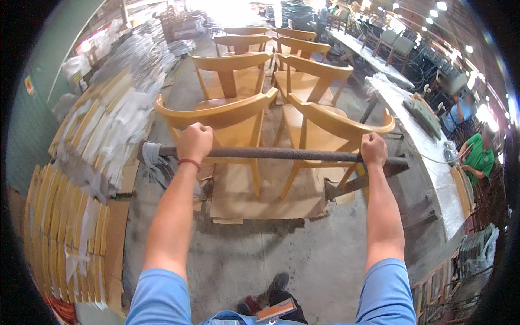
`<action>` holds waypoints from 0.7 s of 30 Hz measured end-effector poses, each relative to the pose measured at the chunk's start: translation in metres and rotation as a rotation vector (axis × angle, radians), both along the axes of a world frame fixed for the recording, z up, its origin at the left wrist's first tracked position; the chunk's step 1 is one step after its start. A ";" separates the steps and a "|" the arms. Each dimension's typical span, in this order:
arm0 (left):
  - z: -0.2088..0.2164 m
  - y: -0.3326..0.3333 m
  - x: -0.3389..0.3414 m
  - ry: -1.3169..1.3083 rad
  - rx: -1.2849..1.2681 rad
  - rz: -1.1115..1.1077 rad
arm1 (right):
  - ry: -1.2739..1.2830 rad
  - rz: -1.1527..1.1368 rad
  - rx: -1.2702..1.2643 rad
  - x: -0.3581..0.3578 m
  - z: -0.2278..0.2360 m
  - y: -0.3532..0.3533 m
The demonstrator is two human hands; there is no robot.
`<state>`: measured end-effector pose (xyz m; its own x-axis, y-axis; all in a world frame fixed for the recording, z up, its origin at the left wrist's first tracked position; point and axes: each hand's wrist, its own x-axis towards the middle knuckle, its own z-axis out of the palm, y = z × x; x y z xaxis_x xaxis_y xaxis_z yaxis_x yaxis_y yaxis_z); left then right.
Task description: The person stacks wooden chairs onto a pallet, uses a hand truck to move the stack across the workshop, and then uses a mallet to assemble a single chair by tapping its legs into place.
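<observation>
My left hand (195,142) and my right hand (373,149) both grip a dark, rusty horizontal handle bar (281,154) of a flat cart. The cart's platform (260,197) is covered with cardboard and carries several light wooden chairs (233,108) set in two rows, their curved backs facing me. A red band sits on my left wrist. My left hand holds the bar near its rag-wrapped left end, my right hand near its right end.
Stacks of wrapped wooden parts (103,135) line the left side. A long covered table (428,141) runs along the right, with a person in green (479,157) beside it. More chairs stand far ahead. The concrete floor (281,254) lies under my feet.
</observation>
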<state>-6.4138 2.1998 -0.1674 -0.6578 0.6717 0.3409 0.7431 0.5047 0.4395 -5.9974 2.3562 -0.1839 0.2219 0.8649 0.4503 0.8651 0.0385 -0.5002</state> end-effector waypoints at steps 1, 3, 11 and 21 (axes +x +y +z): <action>-0.002 0.018 -0.013 0.027 0.057 -0.008 | 0.004 -0.002 -0.018 -0.011 0.002 0.017; 0.003 0.056 -0.032 0.043 0.066 0.004 | 0.000 0.015 -0.084 -0.036 0.009 0.054; 0.000 0.198 -0.126 0.065 -0.010 0.056 | -0.085 0.073 -0.241 -0.126 0.012 0.199; 0.001 0.401 -0.202 0.005 0.026 0.060 | -0.078 0.063 -0.176 -0.205 0.005 0.399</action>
<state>-6.6157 2.6008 -0.1663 -0.6948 0.6220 0.3612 0.7141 0.5370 0.4491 -6.2023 2.7555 -0.1792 0.1355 0.9428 0.3045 0.9001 0.0113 -0.4355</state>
